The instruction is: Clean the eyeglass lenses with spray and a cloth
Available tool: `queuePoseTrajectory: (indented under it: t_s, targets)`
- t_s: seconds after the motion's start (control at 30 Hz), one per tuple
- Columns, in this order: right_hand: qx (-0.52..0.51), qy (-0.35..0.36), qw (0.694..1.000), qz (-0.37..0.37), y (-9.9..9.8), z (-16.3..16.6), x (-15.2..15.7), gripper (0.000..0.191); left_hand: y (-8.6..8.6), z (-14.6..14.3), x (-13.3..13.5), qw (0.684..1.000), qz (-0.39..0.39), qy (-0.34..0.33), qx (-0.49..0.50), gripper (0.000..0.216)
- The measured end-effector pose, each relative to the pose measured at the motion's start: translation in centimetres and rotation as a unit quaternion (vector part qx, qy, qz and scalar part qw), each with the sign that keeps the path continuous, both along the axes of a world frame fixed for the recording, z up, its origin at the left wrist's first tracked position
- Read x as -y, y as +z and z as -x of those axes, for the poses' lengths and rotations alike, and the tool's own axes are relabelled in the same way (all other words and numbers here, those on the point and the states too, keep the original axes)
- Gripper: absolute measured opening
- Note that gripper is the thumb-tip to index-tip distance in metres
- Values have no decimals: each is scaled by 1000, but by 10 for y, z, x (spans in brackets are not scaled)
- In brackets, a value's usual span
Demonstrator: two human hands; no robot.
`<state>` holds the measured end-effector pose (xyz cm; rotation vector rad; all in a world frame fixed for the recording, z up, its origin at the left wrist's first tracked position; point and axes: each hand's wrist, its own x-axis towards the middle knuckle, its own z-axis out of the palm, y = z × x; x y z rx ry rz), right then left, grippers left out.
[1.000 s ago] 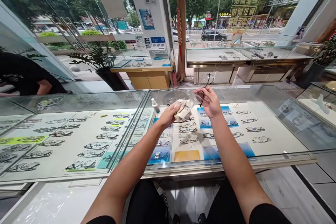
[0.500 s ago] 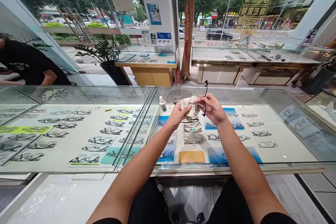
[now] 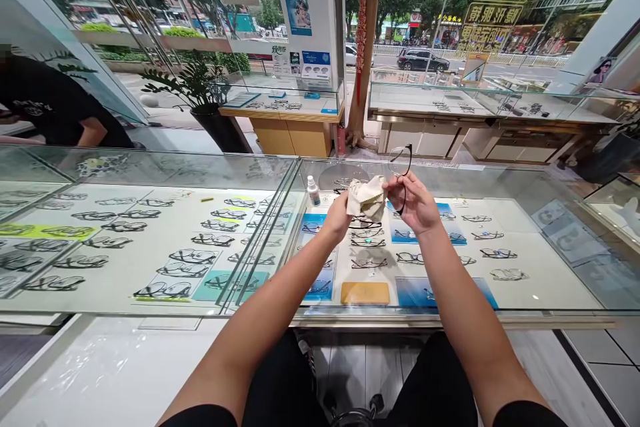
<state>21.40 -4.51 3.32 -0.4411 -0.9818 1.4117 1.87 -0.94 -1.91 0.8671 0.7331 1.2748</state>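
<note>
Your left hand [image 3: 339, 219] clutches the cloth [image 3: 367, 197] just right of the frame's centre, fingers [image 3: 345, 203] curled and partly hidden. Your right hand [image 3: 421, 207] pinches the glasses [image 3: 411, 159] between nearly closed fingers, beside the cloth, above the counter [image 3: 550, 270].

The cloth [image 3: 367, 196] is cream, the glasses [image 3: 400, 161] black-rimmed with clear lenses. The bottle [image 3: 313, 192] has a white cap; the case [image 3: 365, 293] is mustard yellow. One card [image 3: 410, 290] is shaded in blues, another sheet [image 3: 205, 290] is teal, and the strip [image 3: 85, 232] bright lime. Sleeves [image 3: 200, 416] and trousers [image 3: 285, 387] are black — so is the pot [image 3: 220, 131] under the green plant [image 3: 193, 87]. The cabinet [image 3: 290, 139] is honey-brown, the pendant [image 3: 361, 30] red.
</note>
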Motion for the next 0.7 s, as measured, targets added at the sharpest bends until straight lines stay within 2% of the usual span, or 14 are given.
queuePoseTrajectory:
  t_s: [0.2,0.33,0.43,0.47,0.57,0.63,0.7]
  targets:
    - [-15,-25,1000,7,2,-7,0,29,-4,4,-5,1000,10,-7,-25,28]
    - [-20,-37,999,14,5,-9,1,28,1,5,-3,998,2,-7,-62,31]
    - [-24,-44,999,15,7,-8,3,28,10,6,8,987,-102,25,-123,40]
    - [-26,-39,999,14,8,-7,3,28,14,5,14,974,-163,40,-155,42]
    - [-32,-14,999,5,9,-5,5,27,22,1,31,907,-326,80,-252,35]
    - [-29,0,1000,1,9,-5,7,27,25,-2,38,878,-370,101,-287,26]
    - [-20,8,1000,3,9,-5,7,28,24,-3,40,873,-373,113,-295,27]
